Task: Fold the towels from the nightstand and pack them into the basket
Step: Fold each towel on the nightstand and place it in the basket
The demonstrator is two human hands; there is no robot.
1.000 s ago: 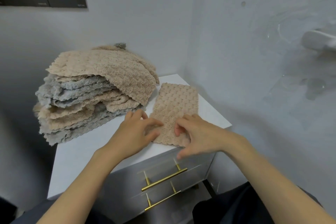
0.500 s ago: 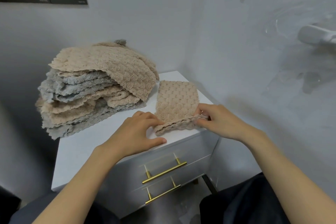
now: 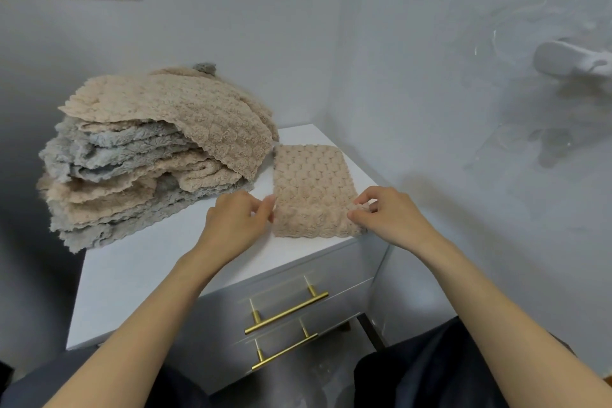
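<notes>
On the nightstand point(image 3: 149, 275), a folded towel point(image 3: 309, 189) was held at both sides.
I saw the beige-and-grey towel pile point(image 3: 149, 156) on the left and the folded towel flat just beside it. My left hand point(image 3: 235, 225) pinched its left edge, my right hand point(image 3: 390, 215) its right.

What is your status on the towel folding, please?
Left hand, right hand pinching side edges of folded beige textured towel. Towel lying on white nightstand, beside stacked beige-and-grey towels. Nothing in the way.
</notes>
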